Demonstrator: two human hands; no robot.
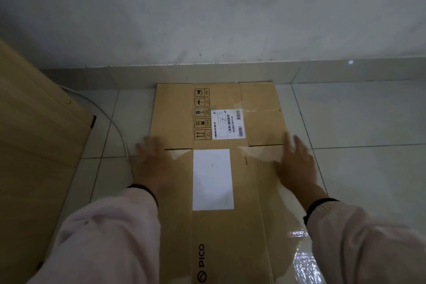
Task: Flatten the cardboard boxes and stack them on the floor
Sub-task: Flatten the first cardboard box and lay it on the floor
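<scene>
A flattened brown cardboard box (175, 113) with handling symbols and a barcode label lies on the tiled floor against the wall. A second flattened box (251, 226), printed PICO and bearing a blank white label, lies over its near part. My left hand (153, 159) rests palm down with fingers spread on the upper box's left edge. My right hand (297, 163) lies flat and blurred on its right edge, over shiny clear tape. Neither hand grips anything.
A wooden cabinet panel (39, 145) stands at the left, with a white cable (115, 127) running along the floor beside it. The grey wall (207, 18) and its skirting close off the far side. Bare floor tiles (357, 117) stretch to the right.
</scene>
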